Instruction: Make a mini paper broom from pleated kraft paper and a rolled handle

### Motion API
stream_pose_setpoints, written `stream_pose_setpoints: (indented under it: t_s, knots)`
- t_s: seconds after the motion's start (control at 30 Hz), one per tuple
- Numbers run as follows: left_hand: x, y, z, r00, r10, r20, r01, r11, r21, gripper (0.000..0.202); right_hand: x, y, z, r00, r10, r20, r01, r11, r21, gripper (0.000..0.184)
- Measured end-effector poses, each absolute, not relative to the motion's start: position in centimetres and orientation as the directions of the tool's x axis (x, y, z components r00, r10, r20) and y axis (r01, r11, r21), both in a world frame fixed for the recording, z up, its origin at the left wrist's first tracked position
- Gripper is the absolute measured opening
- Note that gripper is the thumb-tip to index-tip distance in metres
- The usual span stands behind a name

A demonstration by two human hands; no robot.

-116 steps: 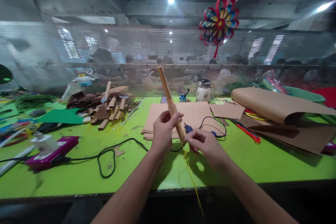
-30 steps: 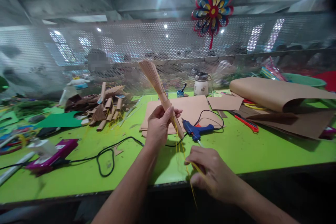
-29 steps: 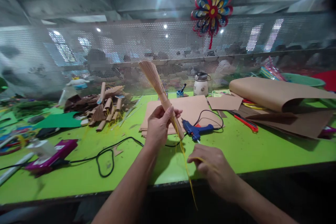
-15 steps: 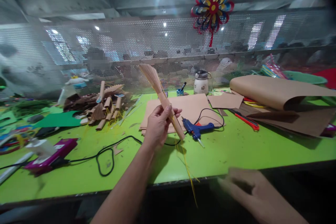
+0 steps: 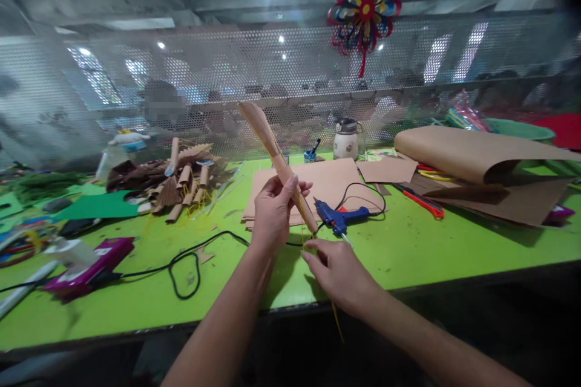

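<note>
My left hand [image 5: 273,205] is closed around a rolled brown paper tube [image 5: 305,213], held tilted above the table. A pleated paper fan [image 5: 262,127] sticks out of the tube's upper end. Yellow string [image 5: 336,321] runs along the tube and hangs from its lower end. Just below that end, my right hand [image 5: 338,272] pinches the string between thumb and fingers. A blue glue gun [image 5: 341,217] lies on the table, right of the tube and just beyond my right hand.
Brown paper sheets [image 5: 331,172] lie behind my hands. At left are a heap of paper rolls [image 5: 186,184], a purple power strip [image 5: 109,254] and a looping black cable [image 5: 170,266]. A red box cutter [image 5: 424,204] and a large curled brown sheet [image 5: 454,148] lie at right.
My right hand has come up from below the table's front edge to the tube's lower end and taken hold of the yellow string. My left hand still grips the tube.
</note>
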State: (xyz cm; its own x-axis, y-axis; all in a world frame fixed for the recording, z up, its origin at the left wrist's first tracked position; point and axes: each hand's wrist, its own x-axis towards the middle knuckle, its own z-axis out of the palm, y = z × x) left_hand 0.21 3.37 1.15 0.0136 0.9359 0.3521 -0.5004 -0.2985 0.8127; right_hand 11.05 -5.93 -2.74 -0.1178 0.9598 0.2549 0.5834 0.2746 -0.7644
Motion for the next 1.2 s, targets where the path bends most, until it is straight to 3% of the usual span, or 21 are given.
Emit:
stream_pose_setpoints:
  t_s: [0.13,0.23,0.37,0.47,0.57,0.67,0.77,0.87,0.93,1.03,1.1,1.2]
  knots:
    - [0.2,3.2,1.3,0.021,0.933,0.360,-0.512,-0.300,0.805,0.029,11.2,-5.4,-3.0,-0.075,0.960,0.268,0.615,0.256,-0.746,0.027]
    - [0.2,3.0,1.4,0.019,0.926,0.377,-0.516,-0.314,0.797,0.027,10.6,-4.8,-3.1,-0.032,0.974,0.224,0.547,0.205,-0.812,0.033]
    - [0.1,2.8,1.5,-0.002,0.925,0.380,-0.516,-0.326,0.792,0.026,9.2,-4.4,-2.8,-0.101,0.993,-0.055,0.197,-0.034,-0.980,0.034]
    - [0.0,2.9,1.5,-0.005,0.927,0.374,-0.521,-0.322,0.791,0.026,8.6,-4.9,-2.5,-0.144,0.983,-0.117,-0.036,-0.123,-0.992,0.025]
    - [-0.3,3.1,1.4,-0.002,0.933,0.360,-0.535,-0.305,0.788,0.025,8.9,-6.2,-2.2,-0.135,0.990,-0.029,-0.104,-0.043,-0.994,0.033]
    - [-0.4,3.1,1.5,0.023,0.949,0.313,-0.551,-0.249,0.796,0.026,10.1,-7.8,-1.5,-0.098,0.980,0.174,0.036,0.179,-0.983,0.034]
    - [-0.4,2.9,1.8,0.082,0.969,0.233,-0.563,-0.148,0.813,0.026,11.7,-8.6,-0.7,-0.034,0.863,0.505,0.238,0.497,-0.834,0.025]
    - [-0.2,2.7,1.9,0.149,0.977,0.151,-0.573,-0.039,0.818,0.023,12.9,-8.1,-0.1,-0.121,0.708,0.695,0.279,0.697,-0.661,0.015]
    - [0.0,2.5,1.9,0.184,0.976,0.113,-0.587,0.017,0.810,0.022,13.4,-7.3,0.1,-0.228,0.640,0.733,0.217,0.768,-0.603,0.015]
    - [0.1,2.4,1.8,0.213,0.975,0.066,-0.592,0.075,0.802,0.019,13.9,-5.9,0.0,-0.310,0.608,0.731,0.023,0.774,-0.633,0.017]
    - [0.2,2.3,1.8,0.215,0.976,0.043,-0.585,0.094,0.805,0.019,14.2,-5.2,-0.4,-0.273,0.656,0.703,-0.041,0.723,-0.690,0.018]
    - [0.2,2.3,1.9,0.209,0.978,0.025,-0.587,0.105,0.803,0.020,14.4,-4.7,-1.4,-0.186,0.736,0.651,-0.006,0.661,-0.750,0.021]
